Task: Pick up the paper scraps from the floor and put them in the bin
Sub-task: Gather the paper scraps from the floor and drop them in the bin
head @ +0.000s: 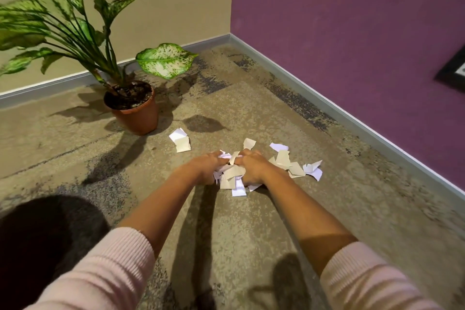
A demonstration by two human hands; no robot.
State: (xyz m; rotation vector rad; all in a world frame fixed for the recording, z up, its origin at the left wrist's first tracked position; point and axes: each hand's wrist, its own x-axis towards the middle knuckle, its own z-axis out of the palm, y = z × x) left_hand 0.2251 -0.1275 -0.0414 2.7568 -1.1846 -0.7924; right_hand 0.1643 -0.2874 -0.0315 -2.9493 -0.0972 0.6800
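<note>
You are cupping your left hand (pixel 205 167) and right hand (pixel 254 167) inward, both clenching a bunch of paper scraps (pixel 232 176) on the floor (pixel 226 234), so loose pieces gather together; other scraps (pixel 292 165) are lying alongside, and no bin is showing.

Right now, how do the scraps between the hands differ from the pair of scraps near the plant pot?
The scraps between the hands form a bunched heap of many pieces; the pair near the pot is just two pieces lying flat.
The heap is pressed between the left hand and right hand; the pair lies untouched on the carpet.
The heap sits nearer the person; the pair lies closer to the pot.
Both mix white and beige paper.
</note>
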